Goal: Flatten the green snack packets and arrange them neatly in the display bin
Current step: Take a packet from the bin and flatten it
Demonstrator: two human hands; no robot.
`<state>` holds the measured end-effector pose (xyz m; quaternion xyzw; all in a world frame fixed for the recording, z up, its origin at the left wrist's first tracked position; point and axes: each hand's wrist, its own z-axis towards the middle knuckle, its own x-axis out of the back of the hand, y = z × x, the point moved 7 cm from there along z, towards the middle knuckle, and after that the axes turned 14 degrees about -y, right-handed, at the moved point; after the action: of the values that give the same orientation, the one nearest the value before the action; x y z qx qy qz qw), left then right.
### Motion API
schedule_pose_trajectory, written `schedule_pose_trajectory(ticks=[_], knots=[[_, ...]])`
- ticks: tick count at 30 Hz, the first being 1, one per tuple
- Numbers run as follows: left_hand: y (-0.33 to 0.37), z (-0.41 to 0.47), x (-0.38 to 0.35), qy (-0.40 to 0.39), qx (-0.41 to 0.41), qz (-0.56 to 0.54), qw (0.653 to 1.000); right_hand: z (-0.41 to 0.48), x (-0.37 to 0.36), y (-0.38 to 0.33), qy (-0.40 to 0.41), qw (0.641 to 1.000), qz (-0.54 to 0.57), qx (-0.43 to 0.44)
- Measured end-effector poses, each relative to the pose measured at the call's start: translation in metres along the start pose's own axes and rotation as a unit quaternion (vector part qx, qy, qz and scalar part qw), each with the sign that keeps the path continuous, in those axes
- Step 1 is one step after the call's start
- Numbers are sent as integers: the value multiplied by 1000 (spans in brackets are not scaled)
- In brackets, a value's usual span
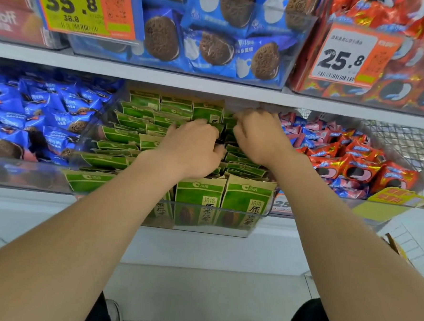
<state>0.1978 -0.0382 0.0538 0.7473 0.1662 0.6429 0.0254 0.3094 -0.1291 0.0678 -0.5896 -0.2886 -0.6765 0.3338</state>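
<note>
In the clear display bin [218, 207] on the shelf [17, 198], the green snack packets [133, 135] stand in rows, the left hand [194, 147] curling its fingers round some mid-bin while the right hand [259, 138], just beside it, reaches the rear packets, fingertips too blurred to tell its grip.

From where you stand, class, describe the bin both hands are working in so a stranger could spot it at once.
On the lower shelf, find the clear display bin in the middle, between blue packets and a wire basket of red packets. It alone holds green packets with tan tops, standing in rows.
</note>
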Motion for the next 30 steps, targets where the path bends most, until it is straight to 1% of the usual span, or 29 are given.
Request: schedule_pose_trajectory(ticks=[3,6,9,11,12,14,16,18,20,21,22,24,25,26,27,28,29,30], knots=[[1,-6,4,23,-16,-25,999,-23,11,-5,51,997,-24,57],[4,-16,10,39,-27,-37,998,-48,28,-2,127,989,-50,65],[4,-24,12,62,-41,-67,995,-72,48,0,224,971,-39,80],[3,-31,16,88,-44,-92,991,-93,68,-10,297,948,-29,108],[2,-34,19,109,-48,-107,987,-101,76,-14,330,937,-18,115],[6,-46,32,181,-69,-136,972,-120,93,-23,384,916,22,118],[20,-67,49,274,-123,-169,939,-136,108,-32,407,902,84,119],[38,-89,62,327,-191,-200,904,-149,119,-41,410,889,165,117],[52,-102,64,337,-236,-228,883,-155,124,-46,397,867,286,98],[56,-105,63,338,-240,-244,877,-155,122,-47,380,846,363,92],[56,-105,61,341,-229,-264,873,-154,119,-47,362,819,437,88],[53,-104,57,337,-185,-313,868,-151,112,-46,325,753,568,68],[49,-101,54,322,-159,-355,863,-148,108,-45,302,722,621,54],[46,-97,50,298,-137,-415,849,-146,103,-44,274,700,658,41],[44,-93,44,266,-122,-481,826,-144,99,-44,245,692,679,32],[44,-91,40,243,-118,-533,802,-143,94,-44,221,692,687,26],[45,-89,37,232,-118,-557,789,-143,90,-43,202,696,688,21],[47,-89,36,227,-119,-561,787,-144,87,-42,187,704,685,18]])
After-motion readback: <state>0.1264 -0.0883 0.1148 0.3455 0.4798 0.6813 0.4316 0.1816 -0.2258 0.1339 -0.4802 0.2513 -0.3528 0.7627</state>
